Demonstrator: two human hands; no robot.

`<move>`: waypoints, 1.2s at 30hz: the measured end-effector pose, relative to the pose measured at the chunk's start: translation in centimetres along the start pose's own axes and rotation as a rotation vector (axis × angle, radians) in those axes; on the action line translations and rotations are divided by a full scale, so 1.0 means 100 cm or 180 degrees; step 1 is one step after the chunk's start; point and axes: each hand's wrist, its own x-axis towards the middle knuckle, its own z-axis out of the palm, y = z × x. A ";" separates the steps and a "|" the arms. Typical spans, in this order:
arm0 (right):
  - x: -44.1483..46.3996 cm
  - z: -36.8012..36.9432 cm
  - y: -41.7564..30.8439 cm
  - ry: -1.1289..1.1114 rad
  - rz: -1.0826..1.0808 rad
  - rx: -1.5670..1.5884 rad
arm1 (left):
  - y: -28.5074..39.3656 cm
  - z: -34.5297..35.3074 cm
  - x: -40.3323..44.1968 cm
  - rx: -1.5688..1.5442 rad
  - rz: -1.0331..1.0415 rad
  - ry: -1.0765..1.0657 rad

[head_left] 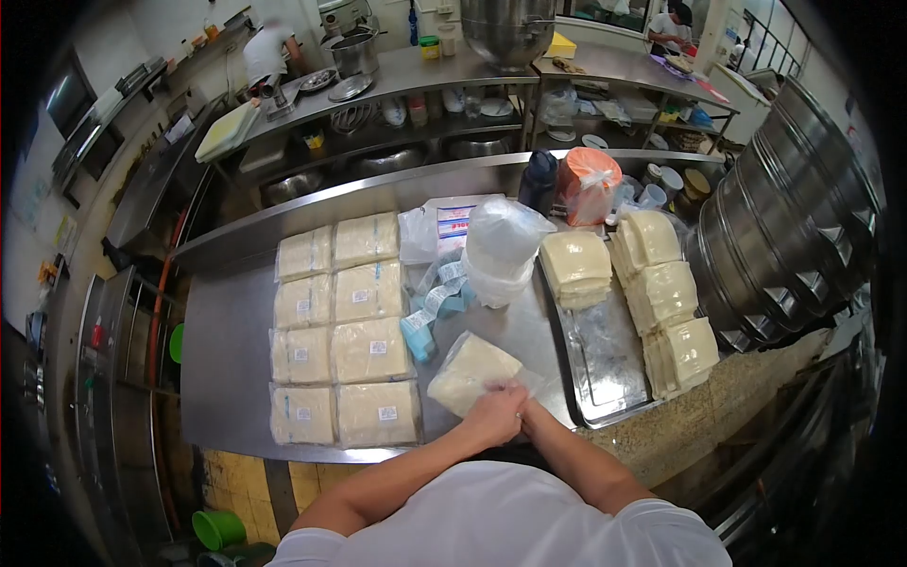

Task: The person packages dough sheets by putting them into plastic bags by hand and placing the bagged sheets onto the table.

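A clear plastic bag (470,371) of pale square dough sheets lies at an angle on the steel table in front of me. My left hand (495,414) is closed on the near right end of this bag. Against it, my right hand (519,398) is also closed at the same loose end; its fingers are partly hidden. To the left, several packed bags of dough sheets (370,348) lie in two columns, many with white labels. Right of my hands, a metal tray (605,402) bears stacks of unbagged dough sheets (682,350).
Behind the bag stand a pile of clear plastic bags (501,236) and a strip of printed labels (435,304). A dark bottle (539,180) and an orange bundle (588,189) are at the back. Tall steel steamers (789,208) stand right. Two people work in the background.
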 end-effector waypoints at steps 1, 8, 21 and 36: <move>0.002 -0.001 -0.001 -0.0075 0.0016 0.0007 | -0.004 0.004 -0.001 -0.0091 0.0071 -0.0028; -0.004 -0.004 -0.014 -0.0467 -0.0017 0.0253 | 0.000 -0.051 -0.024 -0.0084 -0.0319 0.1422; -0.083 0.093 -0.085 -0.0057 0.0049 0.0989 | -0.106 -0.044 -0.046 -0.0252 -0.1360 0.1176; -0.029 0.044 -0.010 0.0481 -0.0024 0.0310 | 0.020 -0.014 0.030 0.1047 0.0187 0.0199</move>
